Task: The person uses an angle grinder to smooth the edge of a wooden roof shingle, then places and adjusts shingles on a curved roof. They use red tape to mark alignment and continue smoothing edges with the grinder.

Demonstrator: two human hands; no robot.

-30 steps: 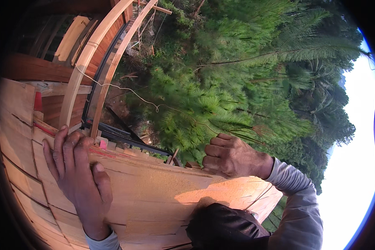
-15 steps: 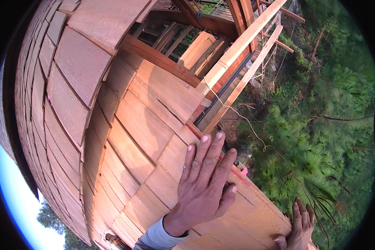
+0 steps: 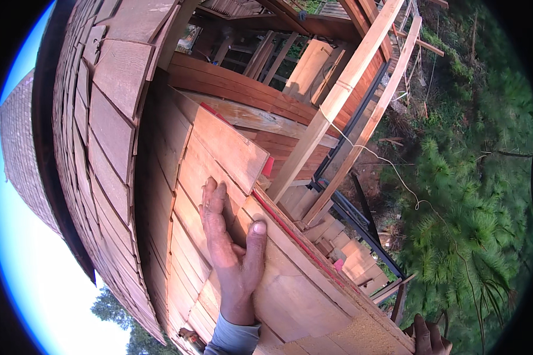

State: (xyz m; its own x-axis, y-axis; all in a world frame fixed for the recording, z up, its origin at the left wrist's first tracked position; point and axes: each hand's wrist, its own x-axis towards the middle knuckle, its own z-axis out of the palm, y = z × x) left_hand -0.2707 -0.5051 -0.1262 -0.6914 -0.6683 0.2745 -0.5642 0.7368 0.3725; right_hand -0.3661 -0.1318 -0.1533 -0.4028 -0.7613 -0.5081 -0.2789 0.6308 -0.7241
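Note:
My left hand (image 3: 234, 254), in a grey-blue sleeve, rests on a slope of light wooden shingles (image 3: 284, 296). Its thumb stands apart from the fingers, which stretch up the boards, and nothing is held. A red strip (image 3: 302, 239) runs along the slope's right edge, beside this hand. At the lower right my right hand (image 3: 429, 336) grips the sawdust-covered roof edge (image 3: 391, 328), its fingers bent over it. The picture's lower rim cuts off much of that hand.
Darker, weathered shingles (image 3: 115, 130) overhang on the left. Bare timber rails (image 3: 352, 77) and an open wooden frame lie ahead. A thin cord (image 3: 379, 155) hangs off a rail toward green branches (image 3: 450, 219) below. A metal-ended object (image 3: 190, 337) sits near my left sleeve.
The view has shifted, showing more of the structure beyond the edge. My left hand has moved left, away from the red strip, and turned onto its side. The right hand remains at the edge.

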